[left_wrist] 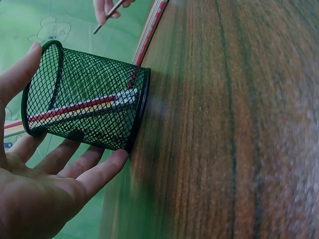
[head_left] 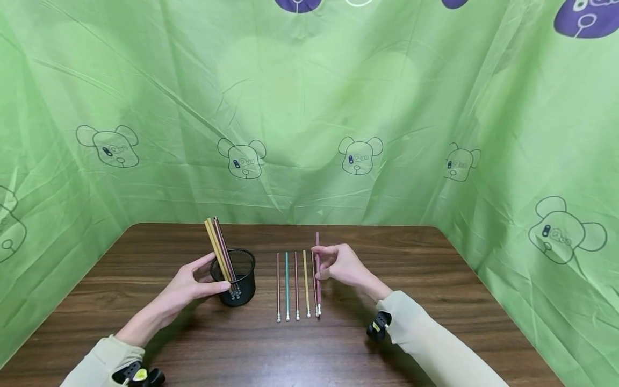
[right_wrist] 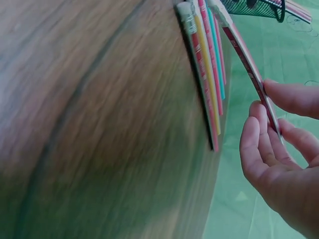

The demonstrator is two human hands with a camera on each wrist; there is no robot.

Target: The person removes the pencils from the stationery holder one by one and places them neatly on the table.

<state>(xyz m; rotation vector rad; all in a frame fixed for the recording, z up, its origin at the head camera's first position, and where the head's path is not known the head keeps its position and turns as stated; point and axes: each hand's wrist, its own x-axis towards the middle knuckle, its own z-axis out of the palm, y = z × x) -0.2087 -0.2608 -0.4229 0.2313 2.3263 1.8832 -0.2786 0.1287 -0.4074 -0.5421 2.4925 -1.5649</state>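
My left hand (head_left: 186, 282) grips a black mesh pencil cup (head_left: 245, 290), with the thumb by its near rim and the fingers round its side. Several pencils (head_left: 220, 247) lean left inside the cup, their eraser ends at the bottom. Between thumb and fingertips, my right hand (head_left: 347, 266) pinches a red-and-white striped pencil (right_wrist: 247, 62), its white eraser end pointing down toward the table. Beside it lies a row of pencils, among them a teal pencil (head_left: 287, 285) and a yellow pencil (head_left: 306, 279), all with erasers toward me.
The brown wooden table (head_left: 309, 357) carries the cup and the row of pencils. Green cloth (head_left: 309, 107) with bear-head drawings hangs behind and along both sides. Each wrist wears a small black camera (head_left: 379, 325).
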